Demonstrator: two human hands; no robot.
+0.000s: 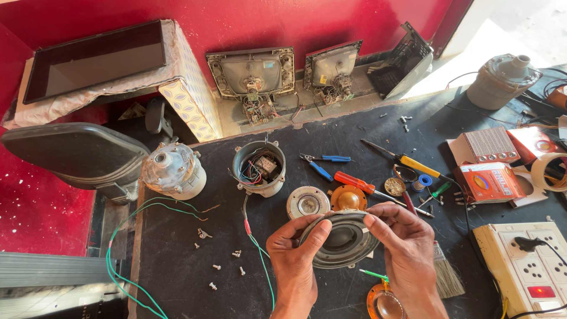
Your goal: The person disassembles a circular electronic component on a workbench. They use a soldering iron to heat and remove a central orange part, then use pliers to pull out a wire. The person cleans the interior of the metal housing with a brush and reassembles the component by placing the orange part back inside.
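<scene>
Both hands, left hand (293, 248) and right hand (400, 236), lift the round speaker (342, 239) above the worktop (177, 260), fingers pinching its rim at 9 and 3 o'clock, so its cone faces up for looking.

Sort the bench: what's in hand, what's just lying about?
In hand: round black speaker, held by left hand and right hand.

Lying about: blue-handled pliers, red-handled screwdriver, yellow-handled screwdriver, brush, loose screws, open motor housing, white socket board.
</scene>
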